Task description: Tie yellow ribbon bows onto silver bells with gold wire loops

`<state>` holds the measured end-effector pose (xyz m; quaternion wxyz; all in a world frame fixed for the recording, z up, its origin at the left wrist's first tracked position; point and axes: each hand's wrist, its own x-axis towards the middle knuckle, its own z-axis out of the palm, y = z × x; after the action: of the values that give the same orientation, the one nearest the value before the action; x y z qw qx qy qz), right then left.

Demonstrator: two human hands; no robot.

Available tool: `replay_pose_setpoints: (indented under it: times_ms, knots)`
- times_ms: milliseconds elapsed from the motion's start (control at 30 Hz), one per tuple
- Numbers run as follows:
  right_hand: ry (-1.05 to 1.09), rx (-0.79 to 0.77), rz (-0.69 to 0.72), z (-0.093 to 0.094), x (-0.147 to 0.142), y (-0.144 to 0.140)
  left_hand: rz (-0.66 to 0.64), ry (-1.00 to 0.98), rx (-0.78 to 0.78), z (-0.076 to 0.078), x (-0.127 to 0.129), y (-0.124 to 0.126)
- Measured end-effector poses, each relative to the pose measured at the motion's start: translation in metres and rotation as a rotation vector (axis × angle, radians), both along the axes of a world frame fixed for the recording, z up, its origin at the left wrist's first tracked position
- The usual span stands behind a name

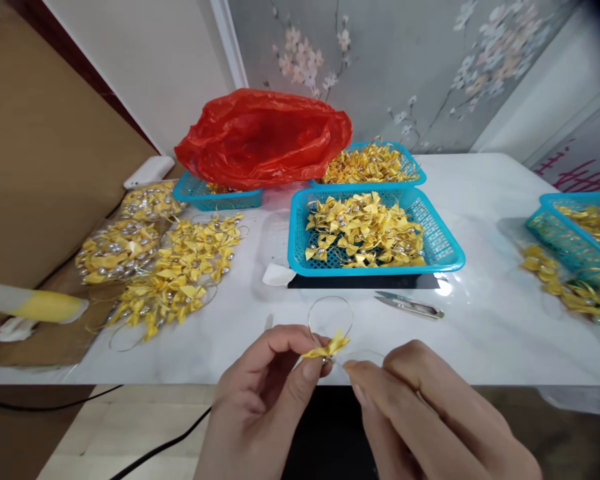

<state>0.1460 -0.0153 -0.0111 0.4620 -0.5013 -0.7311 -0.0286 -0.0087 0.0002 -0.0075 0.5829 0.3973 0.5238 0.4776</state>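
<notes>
Near the table's front edge, my left hand (275, 393) pinches a yellow ribbon bow (331, 345) between thumb and fingers. A small silvery bead (326, 360) sits at the bow's middle, and a thin gold wire loop (351, 313) rises behind it. Just to the right, my right hand (430, 407) is closed, with thumb and forefinger pressed together beside the bow. A fine thread or wire (370, 352) runs near its fingertips; the part inside the pinch is too small to make out. Thread snips (410, 305) lie on the table beyond my hands.
A blue basket (375, 272) of yellow bows stands ahead, with another basket (420, 175) behind it. A red plastic bag (260, 140) covers part of a third. Bows with beads (180, 270) are heaped at left. More bows (555, 273) lie by the right-hand basket (555, 200).
</notes>
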Motion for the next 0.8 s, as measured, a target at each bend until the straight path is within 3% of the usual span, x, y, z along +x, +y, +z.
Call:
replay_pose_setpoints:
  times_ms: [267, 800]
  knots:
    - [-0.037, 0.018, 0.076, -0.004, 0.0044, 0.0024, -0.031, 0.109, 0.096, 0.0009, 0.0009, 0.0026]
    - [-0.084, -0.017, 0.055, 0.0016, 0.0049, 0.0034, -0.039, 0.204, 0.154, -0.0009, 0.0008, 0.0051]
